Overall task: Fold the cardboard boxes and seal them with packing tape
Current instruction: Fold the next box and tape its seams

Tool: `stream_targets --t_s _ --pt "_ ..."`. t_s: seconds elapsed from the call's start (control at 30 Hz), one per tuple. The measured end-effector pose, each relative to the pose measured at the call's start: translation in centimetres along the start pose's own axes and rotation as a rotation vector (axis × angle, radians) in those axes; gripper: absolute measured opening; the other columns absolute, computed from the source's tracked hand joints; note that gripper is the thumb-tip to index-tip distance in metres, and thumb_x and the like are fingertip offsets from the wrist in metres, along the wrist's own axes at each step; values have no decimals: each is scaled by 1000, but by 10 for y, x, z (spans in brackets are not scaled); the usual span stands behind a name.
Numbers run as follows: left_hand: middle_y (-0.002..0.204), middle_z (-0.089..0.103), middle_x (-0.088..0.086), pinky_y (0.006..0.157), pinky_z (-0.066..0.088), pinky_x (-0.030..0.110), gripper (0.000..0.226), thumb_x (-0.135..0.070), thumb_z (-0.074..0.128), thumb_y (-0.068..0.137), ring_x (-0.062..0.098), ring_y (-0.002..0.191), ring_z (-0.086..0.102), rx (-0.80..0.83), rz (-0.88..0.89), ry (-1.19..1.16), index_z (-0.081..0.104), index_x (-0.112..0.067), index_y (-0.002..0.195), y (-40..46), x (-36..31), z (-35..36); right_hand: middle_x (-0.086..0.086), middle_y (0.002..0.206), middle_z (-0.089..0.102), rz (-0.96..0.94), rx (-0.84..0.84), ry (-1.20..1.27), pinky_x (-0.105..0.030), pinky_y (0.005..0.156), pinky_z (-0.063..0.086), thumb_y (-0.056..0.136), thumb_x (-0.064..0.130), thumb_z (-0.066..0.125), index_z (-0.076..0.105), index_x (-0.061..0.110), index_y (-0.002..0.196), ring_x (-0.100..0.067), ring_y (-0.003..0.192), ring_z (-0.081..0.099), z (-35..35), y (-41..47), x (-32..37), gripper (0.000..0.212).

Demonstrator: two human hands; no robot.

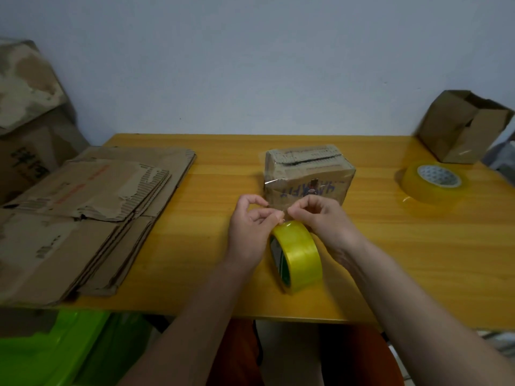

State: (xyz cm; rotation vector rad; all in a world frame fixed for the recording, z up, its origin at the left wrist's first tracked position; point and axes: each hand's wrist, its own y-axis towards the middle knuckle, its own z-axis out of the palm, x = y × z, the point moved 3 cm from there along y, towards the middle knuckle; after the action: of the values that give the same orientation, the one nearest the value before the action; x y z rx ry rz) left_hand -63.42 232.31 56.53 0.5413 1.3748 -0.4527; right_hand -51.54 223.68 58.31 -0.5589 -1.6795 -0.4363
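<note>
A small folded cardboard box [308, 174] stands in the middle of the yellow table [418, 246], with clear tape over its top and a loose tape tab at its left corner. Just in front of it a roll of yellow packing tape [299, 256] hangs from a strip of tape. My left hand [250, 227] and my right hand [320, 218] pinch that strip above the roll, fingertips nearly touching. Both hands are a little short of the box's front face.
A stack of flattened cardboard boxes [92, 210] covers the table's left side. A second tape roll [433, 181] lies flat at the right, behind it an open empty box [459, 126]. Worn cartons [28, 107] stand at far left; a green bin [55, 352] sits below.
</note>
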Motion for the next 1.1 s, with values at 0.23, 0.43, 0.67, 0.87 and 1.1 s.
stream_targets --t_s 0.23,0.43,0.67,0.87,1.1 --pt "75 73 7 75 56 24 36 -2 67 87 16 78 71 -48 119 28 59 -26 112 -8 -4 -2 -14 84 62 -35 -25 38 -32 76 44 90 5 60 60 7 82 -19 79 55 6 -13 6 8" --pt "79 74 10 71 58 29 34 -2 56 95 21 76 72 -97 143 4 55 -29 115 -10 -4 -3 -17 94 63 0 -48 -23 -45 89 46 93 7 56 60 1 92 -22 85 55 10 -14 9 8" --pt "80 75 2 69 57 21 33 -3 57 94 14 76 72 -52 126 -15 61 -24 119 -14 -6 -4 -23 95 64 -42 -48 -33 -41 85 45 94 5 54 57 -8 97 -22 85 54 11 -18 11 14" --pt "70 73 3 61 58 27 53 -8 61 93 17 64 71 -272 74 -28 43 -23 141 -12 -6 -6 -8 91 65 -85 1 -41 -28 81 44 95 10 53 54 7 88 -16 85 57 19 -22 9 8" --pt "110 54 -20 77 58 34 57 -14 45 101 -10 83 59 -238 161 279 29 -44 146 -12 -12 -5 -7 97 68 -76 -31 10 -37 92 46 96 11 51 53 13 82 -19 99 62 20 -19 6 14"
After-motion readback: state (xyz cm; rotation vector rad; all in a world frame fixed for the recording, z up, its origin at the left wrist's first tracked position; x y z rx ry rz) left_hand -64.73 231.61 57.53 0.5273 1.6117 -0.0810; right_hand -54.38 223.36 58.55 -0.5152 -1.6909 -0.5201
